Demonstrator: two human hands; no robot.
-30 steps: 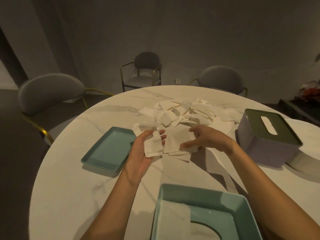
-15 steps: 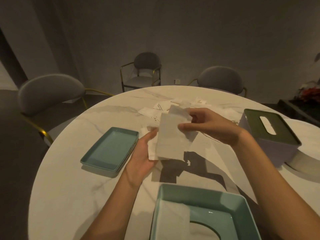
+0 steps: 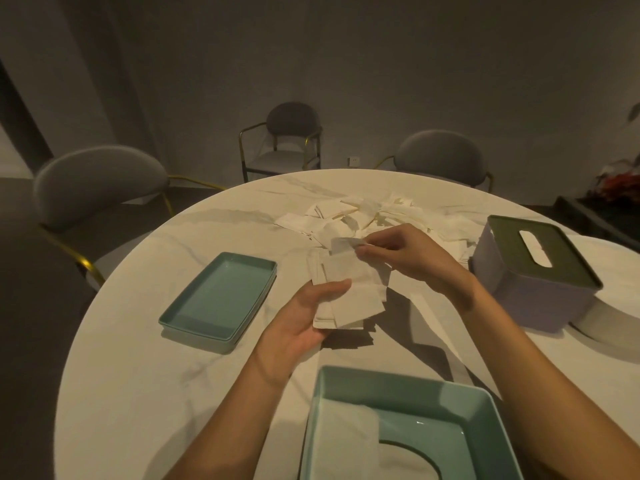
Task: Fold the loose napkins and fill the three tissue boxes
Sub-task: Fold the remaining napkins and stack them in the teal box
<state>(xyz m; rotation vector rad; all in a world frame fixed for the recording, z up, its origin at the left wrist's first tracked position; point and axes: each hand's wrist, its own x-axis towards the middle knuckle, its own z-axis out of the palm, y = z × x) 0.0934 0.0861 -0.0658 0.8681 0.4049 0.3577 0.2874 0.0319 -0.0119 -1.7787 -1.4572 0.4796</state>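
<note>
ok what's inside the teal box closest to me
The open teal box holds white napkin paper along its left side, over a curved oval opening in its bottom. The frame edge cuts off its near end, so how much more it holds is unseen.

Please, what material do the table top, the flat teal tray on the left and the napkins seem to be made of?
Table top: probably marble or a marble-look slab, pale with grey veins and a smooth, slightly glossy face.
Teal tray: likely plastic, possibly glazed ceramic; even colour, rounded rim, soft sheen.
Napkins: thin white paper tissue, matte, creased, bending limply in the hands.
</note>
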